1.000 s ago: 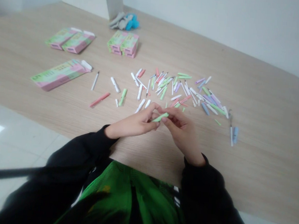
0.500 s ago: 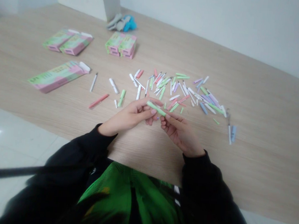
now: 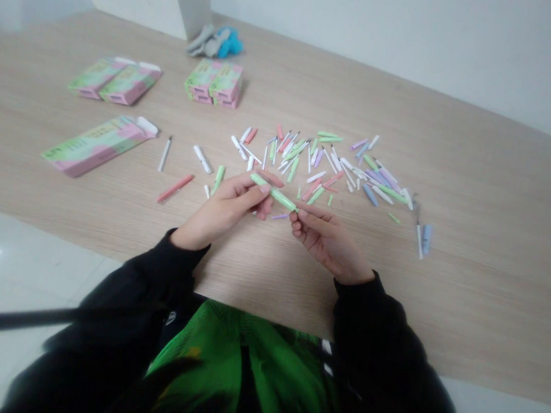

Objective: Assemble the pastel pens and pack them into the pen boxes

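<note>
A light green pen barrel is held slantwise above the table. My left hand grips its upper left part between thumb and fingers. At the barrel's lower right end, the fingertips of my right hand are pinched together; a small green tip shows there, and I cannot tell whether it is a separate piece. Just beyond my hands lie loose pen parts: white refills with dark tips, a white barrel, a green cap and a purple piece partly between my hands.
A pink-and-green carton lies at left, with two more cartons behind it. Small stacked boxes stand near grey and blue gloves. A red barrel lies left of my hands, and a blue piece lies at right.
My left hand has shifted left with the green barrel, and more of the barrel shows. My right fingertips are now at its very end. The view has shifted slightly.
</note>
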Available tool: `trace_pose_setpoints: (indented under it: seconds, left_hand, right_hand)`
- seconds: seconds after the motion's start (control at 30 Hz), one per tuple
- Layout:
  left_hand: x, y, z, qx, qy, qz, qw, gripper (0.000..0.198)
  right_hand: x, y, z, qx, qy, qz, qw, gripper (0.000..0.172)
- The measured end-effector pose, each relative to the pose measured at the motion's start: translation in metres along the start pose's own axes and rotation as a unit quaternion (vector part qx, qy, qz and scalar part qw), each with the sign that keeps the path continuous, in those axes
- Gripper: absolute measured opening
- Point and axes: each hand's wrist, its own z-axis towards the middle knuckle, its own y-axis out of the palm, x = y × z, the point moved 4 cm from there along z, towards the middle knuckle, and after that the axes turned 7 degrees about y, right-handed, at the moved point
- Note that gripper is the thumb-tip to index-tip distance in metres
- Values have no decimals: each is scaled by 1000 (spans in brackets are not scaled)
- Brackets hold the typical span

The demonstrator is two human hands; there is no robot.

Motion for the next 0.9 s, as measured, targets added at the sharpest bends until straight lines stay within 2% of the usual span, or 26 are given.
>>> trace_pose_setpoints:
  seconds: [0.17, 0.37, 0.67, 0.77, 0.9]
  left_hand:
    - [7, 2, 0, 18, 26, 49, 998, 28]
    - [13, 7, 4, 19, 71, 166, 983, 28]
    - [17, 11, 5, 21, 95, 191, 977, 30]
    - [17, 12, 5, 19, 90, 196, 976, 31]
    - [15, 10, 5, 29, 83, 205, 975, 32]
  right_hand:
    - [4, 2, 1, -8, 14, 10, 1000, 15]
    - [15, 6, 5, -23, 86, 87, 992, 10]
    - [18, 9, 6, -13, 148, 173, 974, 21]
    - [20, 9, 7, -7, 150, 172, 974, 18]
    - [21, 6, 10, 10, 119, 157, 980, 15]
